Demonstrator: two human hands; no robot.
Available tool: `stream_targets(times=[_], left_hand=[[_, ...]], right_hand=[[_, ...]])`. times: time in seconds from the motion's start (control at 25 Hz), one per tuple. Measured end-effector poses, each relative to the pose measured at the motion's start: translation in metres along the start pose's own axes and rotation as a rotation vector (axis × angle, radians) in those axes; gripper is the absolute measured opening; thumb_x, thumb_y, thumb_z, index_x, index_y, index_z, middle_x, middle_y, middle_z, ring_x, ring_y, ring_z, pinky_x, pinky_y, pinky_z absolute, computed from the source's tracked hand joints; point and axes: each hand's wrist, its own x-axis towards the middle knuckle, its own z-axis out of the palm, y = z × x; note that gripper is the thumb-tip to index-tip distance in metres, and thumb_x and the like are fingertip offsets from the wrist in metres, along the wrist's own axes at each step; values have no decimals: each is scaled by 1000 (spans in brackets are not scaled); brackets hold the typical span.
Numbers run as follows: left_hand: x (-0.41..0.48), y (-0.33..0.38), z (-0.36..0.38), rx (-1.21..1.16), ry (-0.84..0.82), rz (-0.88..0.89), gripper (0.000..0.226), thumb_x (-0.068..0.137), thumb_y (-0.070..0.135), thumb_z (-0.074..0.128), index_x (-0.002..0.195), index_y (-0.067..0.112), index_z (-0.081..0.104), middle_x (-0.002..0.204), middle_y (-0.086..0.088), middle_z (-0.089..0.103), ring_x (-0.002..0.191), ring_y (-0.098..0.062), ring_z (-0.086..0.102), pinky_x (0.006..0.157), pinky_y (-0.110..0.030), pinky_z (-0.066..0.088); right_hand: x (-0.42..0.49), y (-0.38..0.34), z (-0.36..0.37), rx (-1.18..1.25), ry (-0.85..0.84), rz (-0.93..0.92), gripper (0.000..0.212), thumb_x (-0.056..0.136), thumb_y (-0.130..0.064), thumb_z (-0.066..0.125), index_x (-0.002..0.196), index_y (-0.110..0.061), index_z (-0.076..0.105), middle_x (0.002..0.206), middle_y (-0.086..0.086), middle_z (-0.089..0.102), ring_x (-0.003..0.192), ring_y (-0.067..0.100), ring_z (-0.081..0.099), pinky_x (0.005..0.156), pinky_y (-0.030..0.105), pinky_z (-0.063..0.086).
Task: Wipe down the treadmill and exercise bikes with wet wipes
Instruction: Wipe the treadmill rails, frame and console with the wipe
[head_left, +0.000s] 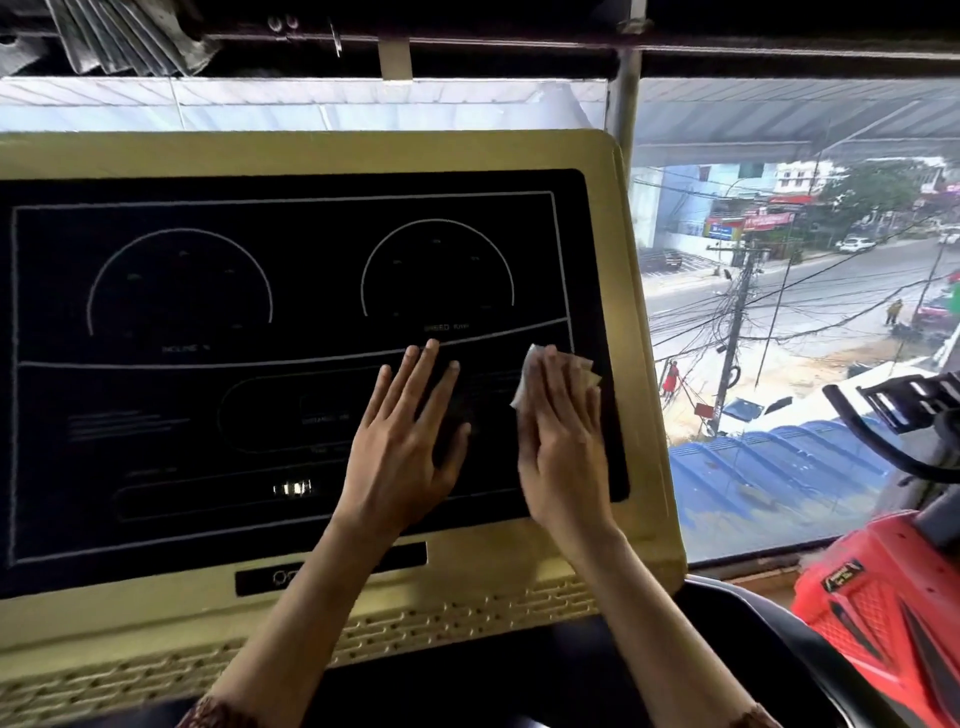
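The treadmill console (311, 150) fills the view: a cream-coloured frame around a black display panel (156, 415) with two dial outlines. My right hand (563, 441) lies flat on the panel's lower right corner, fingers straight, pressing a white wet wipe (532, 364) against the glass; the wipe shows above and beside the fingers. My left hand (405, 441) rests flat on the panel just left of it, fingers spread and straight, holding nothing.
A red and black exercise bike (878, 597) stands at the right, its black handlebar (893, 405) above it. Behind the console a large window (779, 312) looks onto a street. A dark treadmill rail (737, 623) curves below the console's right corner.
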Motion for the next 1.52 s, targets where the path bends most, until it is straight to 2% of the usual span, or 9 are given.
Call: stream_targets(times=[0.12,0.28,0.44,0.6,0.88,1.12,1.28,1.4,1.52], left_hand=[[-11,5,2,13,-20,-2,55,96,35,41,140,3,44,151,-19,33,142,-28,25,119,-36,13],[-14,7,3,44,-22,-8,54,96,33,42,142,3,42,152,-19,32,143,-28,24,119,-40,16],[-16,8,5,48,-19,-8,54,97,32,41,142,3,42,152,-19,32,143,-29,24,119,-43,18],[-16,11,8,79,-15,-12,52,97,30,39,141,2,41,151,-20,31,143,-32,25,119,-44,17],[-18,11,5,79,-22,-15,53,97,30,41,142,2,41,151,-20,31,143,-31,24,119,-42,16],[-13,10,2,27,-10,-3,54,94,32,43,140,3,44,150,-20,33,142,-28,25,119,-38,15],[19,20,5,32,-25,22,62,89,39,44,141,6,43,151,-19,33,142,-28,24,119,-39,12],[47,29,12,15,-65,2,67,87,45,39,143,7,40,152,-19,30,142,-31,25,118,-39,11],[61,39,22,24,-111,-4,69,88,50,36,144,10,39,154,-19,27,144,-31,22,118,-44,14]], right_hand=[[-26,3,-1,-15,-141,-229,51,100,-27,34,150,-19,26,158,-2,21,147,13,10,120,39,14],[-43,14,-7,21,-44,9,50,101,-25,34,150,-19,24,158,-1,21,147,16,11,120,37,10],[-77,15,-12,-31,-160,-254,47,101,-25,37,147,-21,32,156,-4,27,145,13,20,119,37,17],[-78,18,-11,10,-95,-77,47,100,-24,37,147,-21,33,155,-3,28,145,14,20,118,39,19],[27,6,-4,-19,-88,-44,50,102,-33,27,150,-20,22,158,-3,13,147,12,4,120,32,3],[-49,28,-19,-79,-96,-116,49,102,-31,32,149,-22,28,158,-3,20,146,14,15,120,28,6],[20,33,-22,-41,14,115,52,100,-36,28,149,-18,27,157,1,22,146,15,8,120,29,2],[66,21,-17,-137,-35,-96,50,100,-34,29,148,-18,31,156,2,27,146,18,15,119,27,-2],[95,51,-29,-205,20,-53,52,100,-39,22,148,-25,30,155,-4,28,146,17,18,116,23,-7]])
